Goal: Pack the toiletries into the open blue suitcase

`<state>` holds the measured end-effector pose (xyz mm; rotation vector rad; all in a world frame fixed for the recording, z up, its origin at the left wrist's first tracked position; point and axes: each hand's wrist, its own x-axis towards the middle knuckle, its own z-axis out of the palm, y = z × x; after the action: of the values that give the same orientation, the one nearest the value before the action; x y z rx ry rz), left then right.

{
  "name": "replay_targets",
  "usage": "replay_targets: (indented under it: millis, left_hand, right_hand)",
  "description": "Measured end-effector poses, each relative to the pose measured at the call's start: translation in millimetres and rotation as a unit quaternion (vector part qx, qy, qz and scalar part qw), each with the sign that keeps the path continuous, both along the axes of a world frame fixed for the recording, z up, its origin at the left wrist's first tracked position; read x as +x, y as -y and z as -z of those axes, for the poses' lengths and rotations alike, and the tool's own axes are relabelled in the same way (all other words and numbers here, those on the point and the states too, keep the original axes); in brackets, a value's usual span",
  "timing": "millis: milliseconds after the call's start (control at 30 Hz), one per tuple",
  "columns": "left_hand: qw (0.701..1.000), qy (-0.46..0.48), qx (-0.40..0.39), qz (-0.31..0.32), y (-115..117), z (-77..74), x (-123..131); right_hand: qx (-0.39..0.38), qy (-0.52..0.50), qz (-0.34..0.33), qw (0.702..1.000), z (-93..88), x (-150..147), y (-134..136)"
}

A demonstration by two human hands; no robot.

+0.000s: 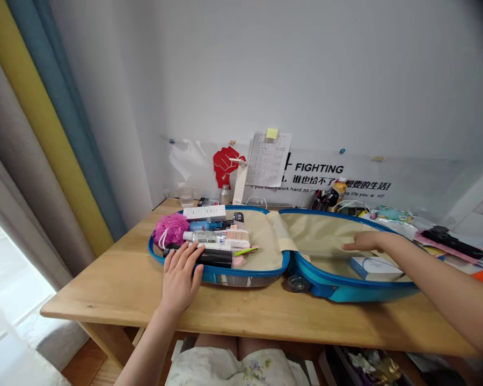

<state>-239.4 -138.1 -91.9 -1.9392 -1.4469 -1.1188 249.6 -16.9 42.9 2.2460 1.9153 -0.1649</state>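
A small blue suitcase lies unfolded with both halves facing up. My left hand rests on the left half's front rim, its fingers spread over a black cylinder. Around it are a purple bath puff, a white box, a blue bottle, a clear bottle and a pack of cotton swabs. My right hand hovers over the right half with fingers stretched to the left, apparently holding nothing. A blue-and-white box lies beneath that arm.
The wooden table carries the case. Behind it stand a clear cup, a small metallic bottle and an orange-labelled bottle. A black object lies on papers at right. Curtains hang at left.
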Motion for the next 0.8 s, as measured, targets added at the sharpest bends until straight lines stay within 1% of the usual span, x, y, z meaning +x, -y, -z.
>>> replay_targets:
  millis: [100, 200, 367, 467, 533, 567, 633, 700, 767, 800]
  left_hand:
    - [1.0, 0.003, 0.001, 0.0, 0, 0.8, 0]
    - [1.0, 0.007, -0.004, 0.001, -1, 1.5, 0]
    - [1.0, 0.009, 0.0, 0.002, -1, 0.5, 0]
    - [1.0, 0.007, -0.003, 0.003, -1, 0.2, -1]
    - [1.0, 0.007, -0.004, 0.004, -1, 0.5, -1]
    - [1.0, 0.008, -0.005, 0.004, -1, 0.7, -1]
    - [1.0, 0.014, -0.007, 0.005, -1, 1.0, 0]
    - [1.0, 0.019, -0.009, 0.006, -1, 1.0, 0]
    - [1.0, 0.021, -0.007, 0.007, 0, 0.6, 0]
    - [1.0, 0.021, -0.006, 0.007, 0, 0.4, 0]
  right_hand:
    - [-0.01, 0.001, 0.05, 0.999, 20.5, 28, 13]
    - [-0.01, -0.008, 0.071, 0.997, 33.7, 43, 14]
    - [0.014, -0.021, 0.076, 0.997, 47.3, 56, 11]
    - [0.042, -0.025, 0.069, 0.996, 47.4, 61, 10]
    - [0.061, -0.026, 0.061, 0.996, 38.6, 62, 7]
    - [0.069, -0.026, 0.056, 0.996, 31.0, 61, 5]
    - [0.09, -0.039, 0.029, 0.995, 10.0, 51, 1]
    - [0.113, -0.074, -0.029, 0.99, -14.7, 27, 0]
    - [0.125, -0.122, -0.107, 0.979, -37.0, -12, 1]
    - [0.115, -0.139, -0.148, 0.972, -45.5, -36, 2]
